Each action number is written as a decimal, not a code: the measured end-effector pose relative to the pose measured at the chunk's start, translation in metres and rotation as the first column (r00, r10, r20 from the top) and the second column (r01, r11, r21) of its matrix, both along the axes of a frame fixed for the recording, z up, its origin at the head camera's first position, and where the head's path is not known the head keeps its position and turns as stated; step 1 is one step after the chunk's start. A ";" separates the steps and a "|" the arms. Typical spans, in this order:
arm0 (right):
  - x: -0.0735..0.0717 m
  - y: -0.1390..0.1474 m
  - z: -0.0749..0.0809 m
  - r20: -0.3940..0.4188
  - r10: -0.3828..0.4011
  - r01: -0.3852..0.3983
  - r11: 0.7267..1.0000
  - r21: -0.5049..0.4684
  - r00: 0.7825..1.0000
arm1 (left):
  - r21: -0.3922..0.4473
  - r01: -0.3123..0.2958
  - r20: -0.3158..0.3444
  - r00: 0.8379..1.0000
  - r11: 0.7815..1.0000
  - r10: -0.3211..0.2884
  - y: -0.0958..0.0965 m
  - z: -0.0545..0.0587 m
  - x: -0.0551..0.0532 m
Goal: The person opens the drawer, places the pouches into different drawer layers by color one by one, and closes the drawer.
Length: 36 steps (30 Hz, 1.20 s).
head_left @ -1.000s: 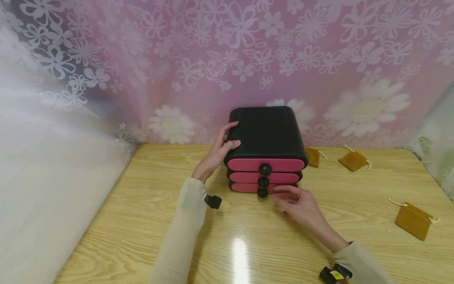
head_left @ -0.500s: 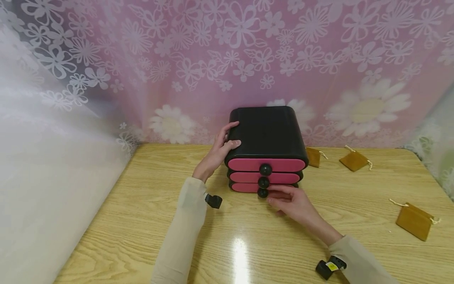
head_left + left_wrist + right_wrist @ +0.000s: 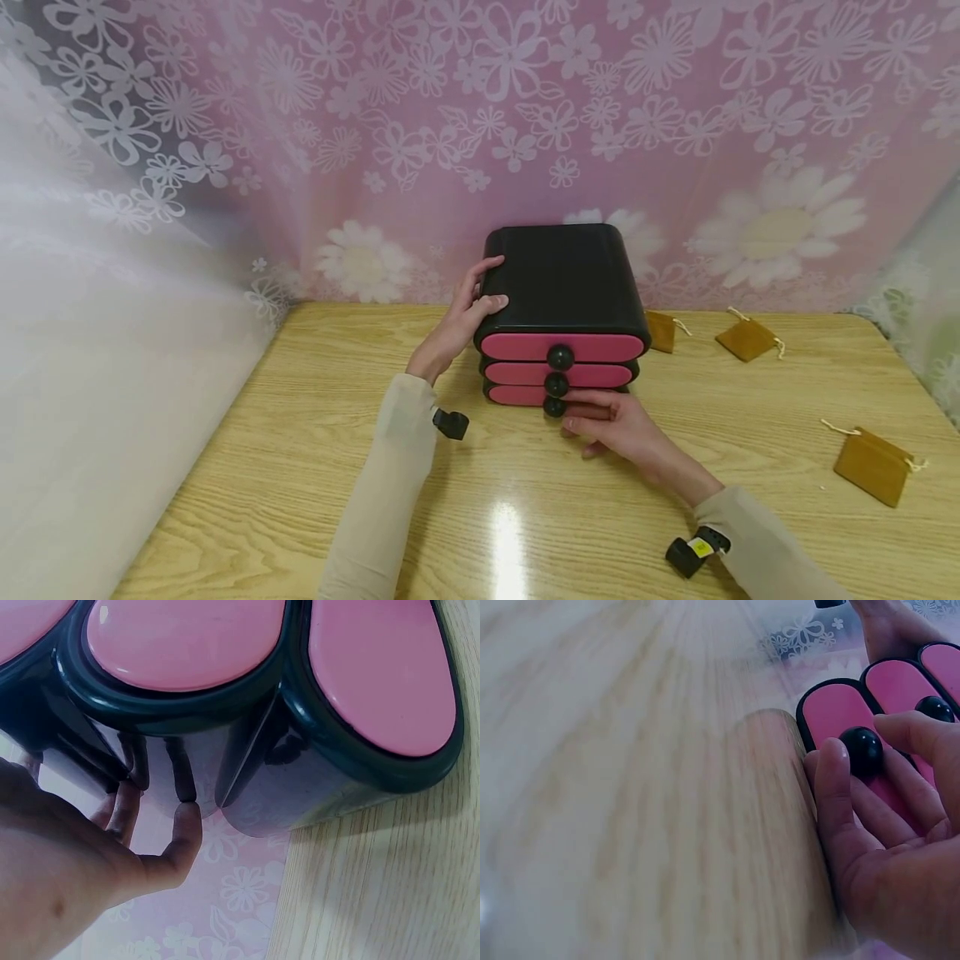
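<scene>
A black drawer unit [image 3: 566, 279] with three pink drawer fronts [image 3: 517, 347] stands at the table's back, all its drawers closed. Each front has a round black knob. My left hand [image 3: 453, 329] rests against the unit's left side, fingers spread; in the left wrist view, fingertips of this hand [image 3: 82, 847] touch the glossy black wall. Low at the front, my right hand [image 3: 618, 429] has thumb and fingers curled around the bottom drawer knob [image 3: 554, 407]. The right wrist view shows this knob [image 3: 862, 751] between the thumb and fingers of the hand [image 3: 900, 862].
Several brown drawstring pouches lie to the right: one partly behind the unit [image 3: 660, 332], another pouch [image 3: 748, 339] near the back edge, and a third pouch [image 3: 872, 467] farther forward. A pink flowered curtain [image 3: 450, 150] hangs behind the wooden table [image 3: 300, 500].
My right hand has moved left, from beside the bottom drawer knob to around it. My left hand stays on the unit's side, and the drawers have not moved.
</scene>
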State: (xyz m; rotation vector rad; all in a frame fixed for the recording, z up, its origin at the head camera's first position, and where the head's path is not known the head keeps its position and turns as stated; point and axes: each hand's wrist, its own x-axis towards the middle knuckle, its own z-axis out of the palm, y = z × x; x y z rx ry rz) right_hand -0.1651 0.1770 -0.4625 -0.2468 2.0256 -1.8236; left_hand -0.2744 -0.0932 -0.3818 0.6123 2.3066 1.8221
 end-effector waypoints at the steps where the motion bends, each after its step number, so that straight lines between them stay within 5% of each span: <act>1: 0.000 0.000 0.000 0.005 0.006 -0.006 1.000 0.000 1.000 | 0.002 0.001 -0.001 1.000 1.000 -0.001 0.000 0.000 0.000; 12: 0.010 0.005 0.004 0.032 0.054 -0.055 0.997 0.048 0.998 | 0.039 0.024 0.011 1.000 0.999 -0.025 0.001 -0.001 -0.001; 25: 0.012 0.001 0.003 -0.060 0.180 -0.177 0.983 0.056 0.982 | 0.070 0.041 0.007 0.999 0.997 -0.041 0.000 -0.002 -0.002; 36: 0.013 -0.008 0.007 -0.111 0.090 -0.069 0.982 0.177 0.990 | 0.060 0.037 0.010 0.999 0.998 -0.037 0.000 -0.002 -0.001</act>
